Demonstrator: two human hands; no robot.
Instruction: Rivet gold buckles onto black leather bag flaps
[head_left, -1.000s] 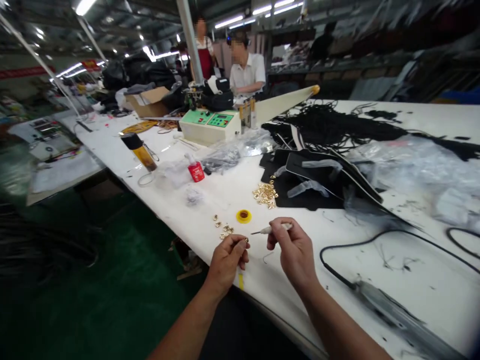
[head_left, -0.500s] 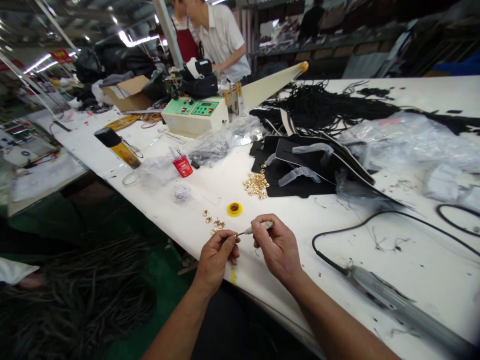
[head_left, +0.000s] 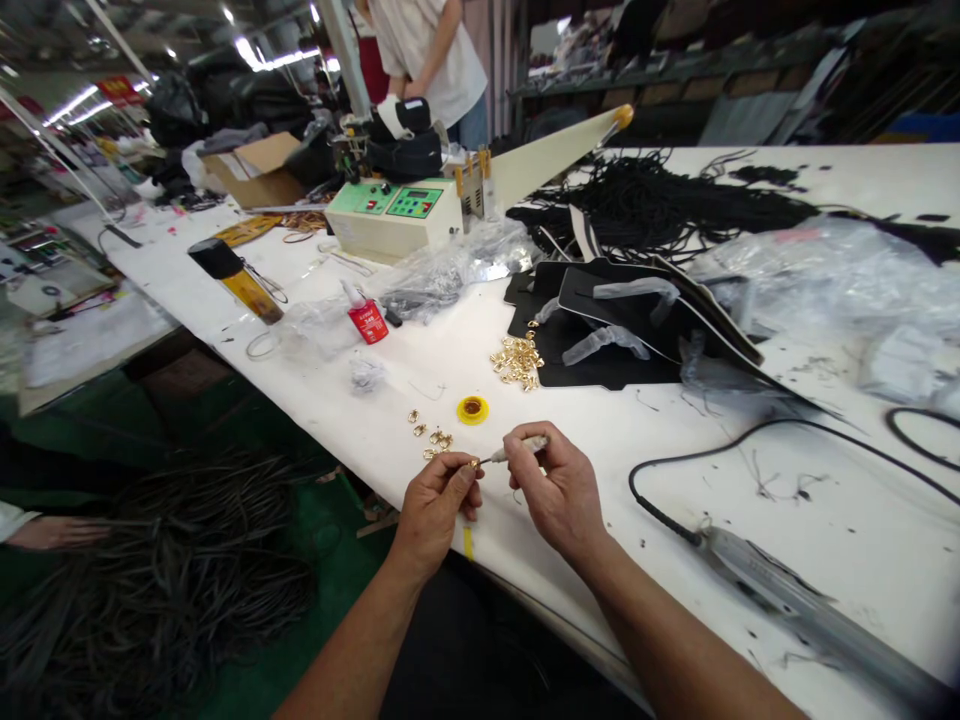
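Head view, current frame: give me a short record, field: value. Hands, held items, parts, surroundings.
left hand: pinching a small gold piece
right hand: gripping a thin-tipped tool
tool tip: at the gold piece; exact contact too small to tell
loose gold pieces: on the white table, just beyond the left hand
yellow dish: right of the loose pieces
gold pile: beside the black panels
red bottle: farther left, upright or lying unclear
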